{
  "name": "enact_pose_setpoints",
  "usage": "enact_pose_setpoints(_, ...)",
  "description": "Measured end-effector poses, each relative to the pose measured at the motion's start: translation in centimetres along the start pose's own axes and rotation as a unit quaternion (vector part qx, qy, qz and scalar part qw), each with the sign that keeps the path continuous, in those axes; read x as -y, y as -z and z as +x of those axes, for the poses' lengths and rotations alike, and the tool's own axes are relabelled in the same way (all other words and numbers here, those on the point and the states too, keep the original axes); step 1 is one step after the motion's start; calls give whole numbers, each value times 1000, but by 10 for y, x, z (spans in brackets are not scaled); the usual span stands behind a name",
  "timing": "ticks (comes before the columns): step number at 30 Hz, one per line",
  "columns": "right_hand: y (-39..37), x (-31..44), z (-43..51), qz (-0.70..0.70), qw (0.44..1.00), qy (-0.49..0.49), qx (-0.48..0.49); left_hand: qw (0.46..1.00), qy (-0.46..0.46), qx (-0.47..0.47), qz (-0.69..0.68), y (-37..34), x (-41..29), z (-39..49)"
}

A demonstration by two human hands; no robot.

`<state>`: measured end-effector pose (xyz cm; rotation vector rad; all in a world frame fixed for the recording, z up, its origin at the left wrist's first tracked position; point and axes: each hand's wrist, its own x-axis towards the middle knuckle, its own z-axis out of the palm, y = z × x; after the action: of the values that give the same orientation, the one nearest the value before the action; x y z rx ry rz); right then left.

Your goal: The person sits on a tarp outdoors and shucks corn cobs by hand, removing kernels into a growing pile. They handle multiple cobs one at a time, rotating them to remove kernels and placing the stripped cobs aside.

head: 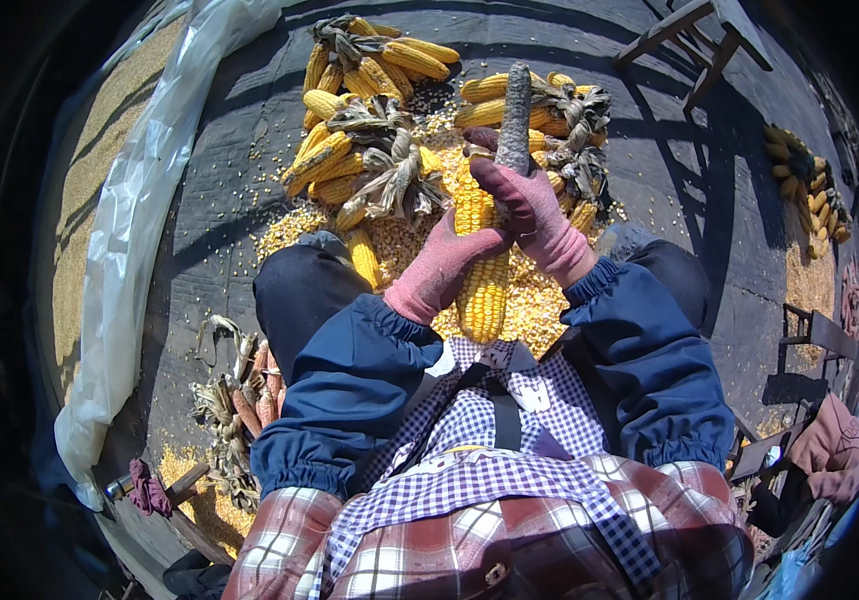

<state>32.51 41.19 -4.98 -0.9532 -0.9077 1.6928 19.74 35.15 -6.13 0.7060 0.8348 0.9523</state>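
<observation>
My left hand (444, 262), in a pink work glove, grips a yellow ear of corn (483, 300) around its middle. The ear stands out above and below the fingers, pointing towards my apron. In my right hand (534, 206), gloved alike, a thick grey rod (516, 120) with a rough surface points away from me. Its lower part is hidden by the glove, and the hand touches or nearly touches the ear's side. Beneath both hands spreads a heap of loose corn kernels (534, 307). One ear of corn (363, 259) lies beside my left knee.
Bundles of corn (324, 169) tied by their husks lie ahead left, with another bundle (486, 112) ahead right. Stripped cobs (264, 390) lie at my left. Plastic sheeting (137, 225) borders spread grain (99, 157). Wooden stools (714, 67) and more corn (812, 191) stand or lie right.
</observation>
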Motion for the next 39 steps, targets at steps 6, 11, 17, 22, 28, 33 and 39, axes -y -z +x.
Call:
enact_pose_setpoints(6, 19, -1, 6, 179, 974, 63, 121, 967, 157, 75, -188, 3, -20, -9)
enact_pose_setpoints(11, 21, 1, 11, 113, 991, 48, 50, 987, 123, 47, -95, 8, -23, -10)
enact_pose_setpoints(17, 4, 4, -7, 118, 993, 19, 19, 995, -23, -14, 91, 4, 4, 5)
enact_pose_setpoints(22, 11, 3, -8, 83, 995, 56, 18, 978, 152, 47, -137, 2, -17, -6)
enact_pose_setpoints(28, 7, 16, 2, 45, 999, -8, -3, 998, 47, 21, -22, 2, -20, -1)
enact_pose_setpoints(33, 15, -2, 4, 22, 1000, -7, 9, 939, -41, -116, 320, 6, 14, 17)
enact_pose_setpoints(39, 7, -5, -3, -64, 994, 89, -14, 999, 16, 2, 30, 9, -7, 7)
